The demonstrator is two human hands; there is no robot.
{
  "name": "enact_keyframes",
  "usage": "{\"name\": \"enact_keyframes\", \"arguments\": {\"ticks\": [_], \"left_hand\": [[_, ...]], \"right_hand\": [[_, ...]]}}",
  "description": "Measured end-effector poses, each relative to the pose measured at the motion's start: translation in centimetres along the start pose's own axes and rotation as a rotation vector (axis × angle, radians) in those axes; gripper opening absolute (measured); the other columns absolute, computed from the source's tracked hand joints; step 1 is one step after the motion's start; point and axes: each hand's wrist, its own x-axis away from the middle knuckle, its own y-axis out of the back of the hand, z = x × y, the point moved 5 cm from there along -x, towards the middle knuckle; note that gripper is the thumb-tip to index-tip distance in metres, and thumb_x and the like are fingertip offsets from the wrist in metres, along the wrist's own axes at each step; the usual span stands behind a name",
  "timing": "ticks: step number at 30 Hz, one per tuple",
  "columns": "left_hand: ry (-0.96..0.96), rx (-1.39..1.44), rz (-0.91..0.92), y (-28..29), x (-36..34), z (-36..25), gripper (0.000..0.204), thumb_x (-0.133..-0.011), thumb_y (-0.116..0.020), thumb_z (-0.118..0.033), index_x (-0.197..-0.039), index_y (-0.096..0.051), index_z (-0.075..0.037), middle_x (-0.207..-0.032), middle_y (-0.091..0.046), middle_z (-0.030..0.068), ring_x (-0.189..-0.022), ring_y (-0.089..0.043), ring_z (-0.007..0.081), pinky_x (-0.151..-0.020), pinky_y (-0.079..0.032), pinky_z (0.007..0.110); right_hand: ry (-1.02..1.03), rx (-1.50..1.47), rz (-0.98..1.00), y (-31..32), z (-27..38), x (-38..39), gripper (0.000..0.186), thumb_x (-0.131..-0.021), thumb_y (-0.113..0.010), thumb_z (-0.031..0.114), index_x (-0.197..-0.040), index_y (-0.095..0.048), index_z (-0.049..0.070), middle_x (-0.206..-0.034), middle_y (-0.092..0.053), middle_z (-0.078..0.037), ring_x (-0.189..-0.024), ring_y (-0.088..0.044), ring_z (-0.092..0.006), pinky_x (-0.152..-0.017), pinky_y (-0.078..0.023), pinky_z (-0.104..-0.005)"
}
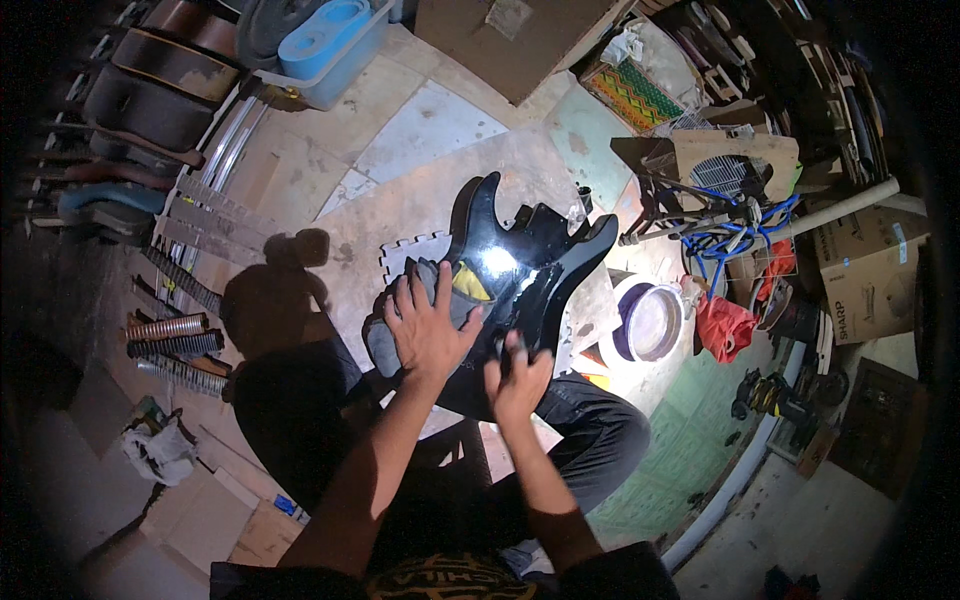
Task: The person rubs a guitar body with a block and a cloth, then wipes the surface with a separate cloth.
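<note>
A glossy black electric guitar body (550,285) lies in front of me across my lap, its two horns pointing away and a bright reflection on its upper face. My left hand (428,325) rests on its left side with the fingers spread, pressing on a dark grey cloth (380,345). A yellow patch (469,283) shows beside those fingertips. Over the lower right part of the body is my right hand (520,382), its fingers curled around a small dark object that I cannot make out. Beneath the guitar, a grey foam mat (408,256) with toothed edges shows.
A round white bucket (652,322) stands right of my knee. Farther right are a bundle of blue cable (715,235), a red bag (725,328) and cardboard boxes (868,270). Several guitar bodies (150,95) are stacked at the left, with a blue tub (330,50) at the back.
</note>
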Motion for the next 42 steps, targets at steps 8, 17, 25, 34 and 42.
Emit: {"name": "enact_keyframes", "arguments": {"ticks": [8, 17, 25, 34, 42], "left_hand": [[-0.004, -0.043, 0.035, 0.0, -0.1, -0.4, 0.086, -0.082, -0.058, -0.067, -0.152, -0.041, -0.021, -0.139, -0.052, 0.0225, -0.135, -0.040, 0.0367, -0.113, -0.020, 0.056], [-0.053, -0.047, -0.009, -0.4, 0.1, -0.9, 0.079, -0.086, -0.055, -0.065, -0.151, -0.043, -0.021, -0.140, -0.050, 0.0224, -0.134, -0.040, 0.0379, -0.113, -0.020, 0.058], [-0.074, -0.035, -0.075, 0.2, -0.5, -0.8, 0.066, -0.093, -0.057, -0.048, -0.152, -0.042, -0.022, -0.139, -0.049, 0.0235, -0.136, -0.037, 0.0397, -0.113, -0.021, 0.058], [-0.098, -0.019, -0.077, 0.2, -0.7, -0.5, 0.061, -0.095, -0.056, -0.044, -0.151, -0.043, -0.023, -0.138, -0.051, 0.0215, -0.136, -0.038, 0.0385, -0.112, -0.023, 0.057], [-0.128, 0.012, -0.104, -0.3, -0.8, -1.6, 0.059, -0.093, -0.058, -0.040, -0.148, -0.047, -0.021, -0.133, -0.054, 0.0230, -0.131, -0.042, 0.0390, -0.111, -0.026, 0.056]], "right_hand": [[-0.001, 0.011, -0.129, -0.4, -0.9, -6.6, 0.047, -0.080, -0.070, 0.018, -0.126, -0.061, 0.011, -0.092, -0.051, -0.023, -0.087, -0.051, -0.0430, -0.075, -0.041, -0.0514], [-0.092, 0.071, -0.230, -0.1, -1.5, -12.3, 0.047, -0.079, -0.073, 0.023, -0.123, -0.063, 0.009, -0.098, -0.056, -0.025, -0.090, -0.053, -0.0414, -0.077, -0.043, -0.0492], [0.012, 0.021, -0.061, 1.2, -0.7, 4.4, 0.056, -0.077, -0.073, 0.022, -0.130, -0.059, 0.010, -0.098, -0.057, -0.022, -0.084, -0.052, -0.0391, -0.074, -0.041, -0.0464], [0.024, -0.024, -0.074, 1.3, -1.0, 4.4, 0.061, -0.075, -0.074, 0.017, -0.134, -0.059, 0.012, -0.087, -0.050, -0.018, -0.082, -0.049, -0.0373, -0.071, -0.040, -0.0461], [-0.038, 0.065, -0.180, 0.3, -2.1, -9.9, 0.049, -0.080, -0.072, 0.021, -0.126, -0.062, 0.008, -0.094, -0.054, -0.022, -0.087, -0.052, -0.0418, -0.076, -0.041, -0.0496]]}}
